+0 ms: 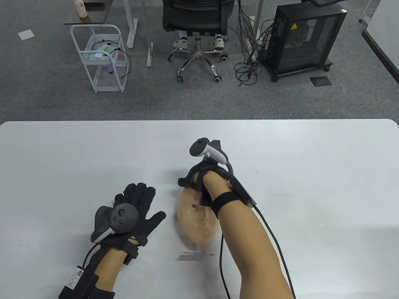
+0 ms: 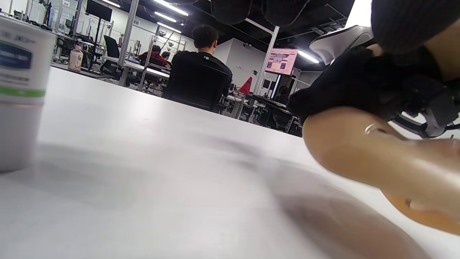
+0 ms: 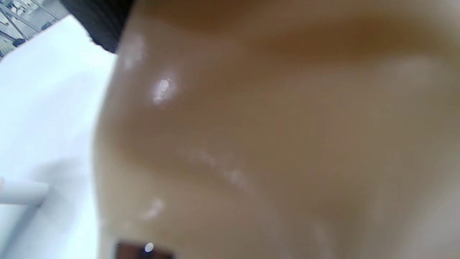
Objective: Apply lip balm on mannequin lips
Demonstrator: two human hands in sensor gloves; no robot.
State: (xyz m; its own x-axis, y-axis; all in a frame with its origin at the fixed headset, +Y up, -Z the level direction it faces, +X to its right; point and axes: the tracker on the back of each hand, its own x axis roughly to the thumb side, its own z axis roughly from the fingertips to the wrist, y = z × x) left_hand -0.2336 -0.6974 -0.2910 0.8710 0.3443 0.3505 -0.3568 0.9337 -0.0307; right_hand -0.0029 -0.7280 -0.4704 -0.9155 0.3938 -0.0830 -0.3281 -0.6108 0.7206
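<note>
A skin-toned mannequin face (image 1: 196, 221) lies face up at the table's middle and fills the right wrist view (image 3: 269, 144). My right hand (image 1: 199, 180) grips its far top edge, with the fingers curled over the rim. My left hand (image 1: 137, 205) is open and palm down with spread fingers, just left of the face, holding nothing. A white tube with a blue and green label (image 2: 18, 97) stands upright at the left of the left wrist view. It does not show in the table view. That view also shows the face (image 2: 377, 158) under my right hand (image 2: 359, 82).
The white table (image 1: 311, 187) spreads wide on both sides of the face. A blurred stand base (image 1: 196, 256) sits below the face, near the front. Beyond the far edge are an office chair (image 1: 198, 18), a white cart (image 1: 99, 56) and a black cabinet (image 1: 302, 40).
</note>
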